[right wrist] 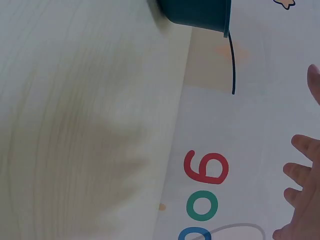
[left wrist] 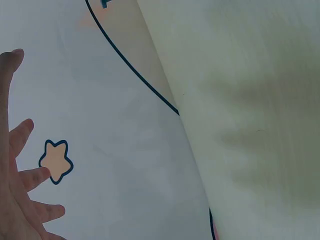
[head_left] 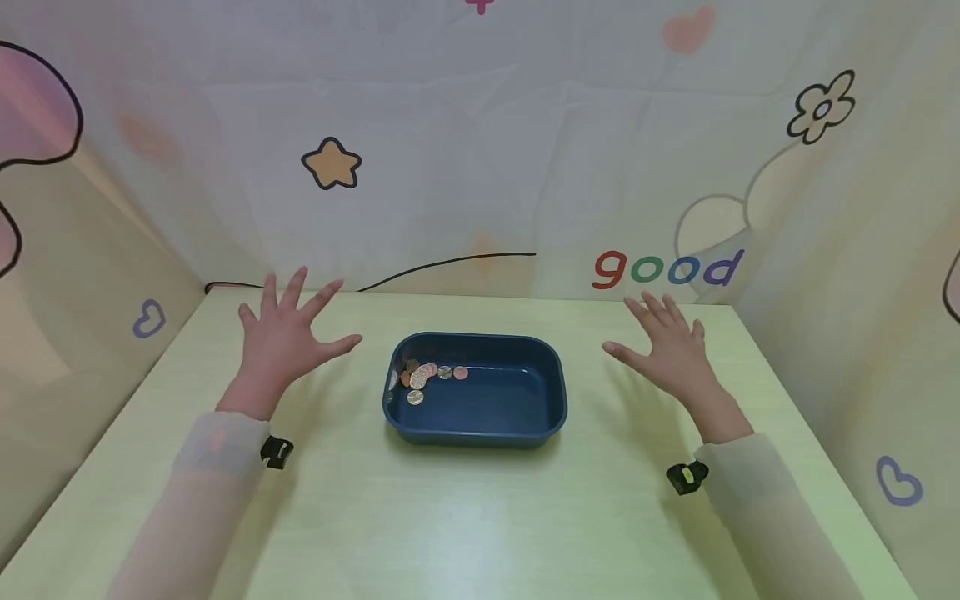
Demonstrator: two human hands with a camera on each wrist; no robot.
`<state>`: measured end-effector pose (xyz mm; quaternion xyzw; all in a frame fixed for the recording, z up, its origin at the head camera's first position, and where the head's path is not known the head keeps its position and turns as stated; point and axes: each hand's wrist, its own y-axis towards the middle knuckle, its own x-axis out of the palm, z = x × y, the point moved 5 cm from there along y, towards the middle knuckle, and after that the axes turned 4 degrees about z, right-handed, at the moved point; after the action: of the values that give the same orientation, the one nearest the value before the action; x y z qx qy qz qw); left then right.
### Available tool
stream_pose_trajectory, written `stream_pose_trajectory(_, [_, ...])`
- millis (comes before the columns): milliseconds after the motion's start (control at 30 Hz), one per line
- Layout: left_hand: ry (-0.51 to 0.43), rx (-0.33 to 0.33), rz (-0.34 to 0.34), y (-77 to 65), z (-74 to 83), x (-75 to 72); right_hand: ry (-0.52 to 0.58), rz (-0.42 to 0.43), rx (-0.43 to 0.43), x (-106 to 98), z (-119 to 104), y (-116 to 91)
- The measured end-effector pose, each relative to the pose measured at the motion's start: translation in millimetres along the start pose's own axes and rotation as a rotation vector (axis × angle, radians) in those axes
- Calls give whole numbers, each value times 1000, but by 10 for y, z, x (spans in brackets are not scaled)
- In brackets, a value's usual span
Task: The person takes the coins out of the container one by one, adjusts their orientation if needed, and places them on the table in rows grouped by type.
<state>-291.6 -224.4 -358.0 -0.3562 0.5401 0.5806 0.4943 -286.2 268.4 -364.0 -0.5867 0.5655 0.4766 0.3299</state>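
A dark blue rectangular tray (head_left: 480, 439) stands mid-table, and several copper and silver coins (head_left: 418, 379) lie in its left part. To the left of it my left hand (head_left: 281, 346) is held above the table with its fingers spread, touching nothing. My right hand (head_left: 670, 354) hovers on the other side, fingers extended and thumb pointing toward the tray, also holding nothing. In the left wrist view the left hand (left wrist: 20, 185) shows at the left edge. The right wrist view catches the right hand (right wrist: 306, 200) at its edge and a corner of the tray (right wrist: 197, 12).
A pale wooden table (head_left: 465, 517) carries the tray. Behind it hangs a light cloth (head_left: 450, 167) printed with a star, a flower and the word "good"; cloth also closes both sides. A small black wrist device (head_left: 277, 452) sits at the left cuff, another wrist device (head_left: 686, 477) at the right.
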Motion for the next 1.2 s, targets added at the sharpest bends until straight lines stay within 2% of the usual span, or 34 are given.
stream_pose_trajectory(300, [-62,-15,26,-87,24,123,48,39,-45,101,-46,-2])
stream_pose_trajectory(533, [-187,26,84,-142,75,188,105,5,-82,176,-99,-4])
stream_pose_trajectory(667, [-231,33,93,-172,113,211,119,-6,-106,211,-151,-6])
stream_pose_trajectory(833, [-267,28,63,-183,186,241,135,-4,-132,222,-225,-4])
stream_pose_trajectory(1067, [-400,-3,-11,-188,283,299,140,-6,-164,148,-353,18])
stream_pose_trajectory(1200, [-437,-5,-29,-203,333,323,153,-23,-176,94,-443,55])
